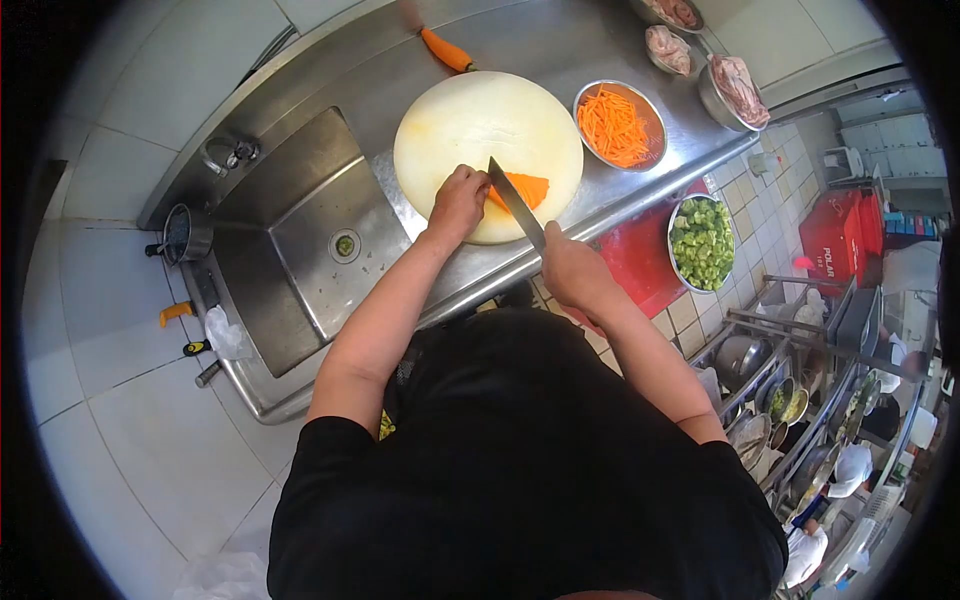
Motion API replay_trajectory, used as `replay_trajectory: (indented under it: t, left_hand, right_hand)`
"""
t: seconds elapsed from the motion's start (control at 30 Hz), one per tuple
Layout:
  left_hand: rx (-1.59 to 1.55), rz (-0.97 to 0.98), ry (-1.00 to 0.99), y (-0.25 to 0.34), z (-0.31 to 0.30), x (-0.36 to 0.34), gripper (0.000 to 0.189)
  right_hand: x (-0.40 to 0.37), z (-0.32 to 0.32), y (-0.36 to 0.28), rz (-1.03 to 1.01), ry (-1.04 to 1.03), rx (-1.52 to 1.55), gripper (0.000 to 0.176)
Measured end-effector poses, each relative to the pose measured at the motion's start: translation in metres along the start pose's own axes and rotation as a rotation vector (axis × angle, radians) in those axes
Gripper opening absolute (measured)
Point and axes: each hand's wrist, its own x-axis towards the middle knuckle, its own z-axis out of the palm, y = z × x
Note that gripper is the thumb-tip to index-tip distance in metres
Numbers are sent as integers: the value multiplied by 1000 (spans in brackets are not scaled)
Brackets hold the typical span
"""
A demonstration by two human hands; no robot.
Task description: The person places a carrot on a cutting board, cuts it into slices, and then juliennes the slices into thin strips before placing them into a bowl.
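Observation:
A round pale cutting board point(465, 125) lies on the steel counter. On its near part are orange carrot slices point(527, 187), fanned out in a flat pile. My right hand point(577, 268) is closed around the handle of a kitchen knife point(518, 208), whose blade slants across the carrot with its tip pointing away from me. Left of the blade, my left hand point(460, 203) presses curled fingers on a piece of carrot point(494, 197), mostly covered by the fingers and blade. A whole carrot point(446, 49) rests beyond the board's far edge.
A bowl of carrot shreds point(615, 128) stands right of the board, with bowls of raw meat point(737, 88) farther off. Left is a steel sink point(300, 240). Chopped green vegetables fill a bowl point(701, 243) at lower right, near metal shelving point(800, 370) with pans.

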Motion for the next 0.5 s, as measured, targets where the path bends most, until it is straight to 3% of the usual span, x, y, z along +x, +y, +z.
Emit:
replay_trajectory:
  t: [0.3,0.5]
  left_hand:
    - [-27,17,25,-3,1,-3,13]
    - [-27,-26,-95,4,-11,2,14]
  right_hand:
    - [35,19,1,14,3,16,22]
    - [13,2,0,-5,48,51,21]
